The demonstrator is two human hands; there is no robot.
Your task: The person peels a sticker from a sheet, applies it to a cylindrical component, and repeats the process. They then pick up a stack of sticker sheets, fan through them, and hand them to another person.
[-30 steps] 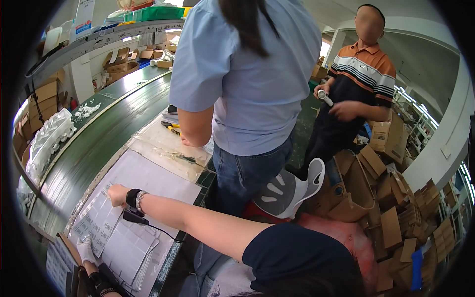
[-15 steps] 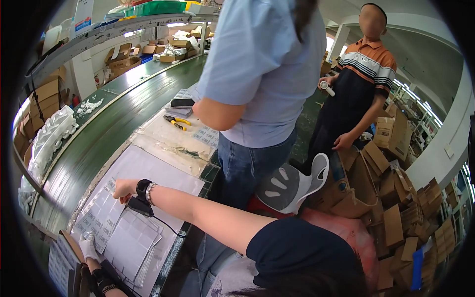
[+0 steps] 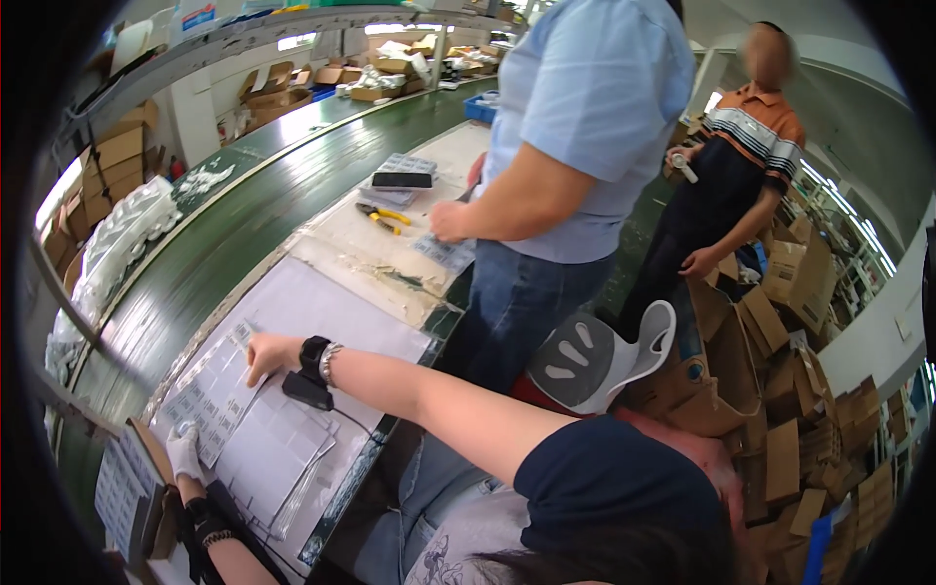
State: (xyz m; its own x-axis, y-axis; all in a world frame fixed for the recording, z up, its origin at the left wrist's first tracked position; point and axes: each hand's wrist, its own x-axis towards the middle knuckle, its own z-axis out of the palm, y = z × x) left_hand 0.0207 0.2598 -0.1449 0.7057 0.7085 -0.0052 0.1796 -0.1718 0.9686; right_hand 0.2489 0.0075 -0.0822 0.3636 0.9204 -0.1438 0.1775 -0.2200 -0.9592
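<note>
A printed sheet of labels (image 3: 207, 408) lies on the bench in front of me, over part of a stack of plain white sheets (image 3: 263, 453). My right hand (image 3: 270, 357), bare and with a black band and bracelet at the wrist, is closed with its fingertips pinched at the label sheet's far right edge. At the sheet's near left edge is my left hand (image 3: 183, 453), in a white glove, its fingers drawn together on the paper. The fingertips of both hands are small and partly hidden.
A bundle of printed sheets and a cardboard piece (image 3: 146, 473) stand at near left. Beyond lie yellow-handled pliers (image 3: 378, 216) and a phone (image 3: 402, 180) beside a co-worker in light blue. A green conveyor (image 3: 195, 263) runs behind. Right are a grey chair (image 3: 585, 361) and cartons (image 3: 712, 375).
The whole view has shifted, so the bench appears farther right. The co-worker's hand has come into sight near the pliers. Both my hands stay at the label sheet.
</note>
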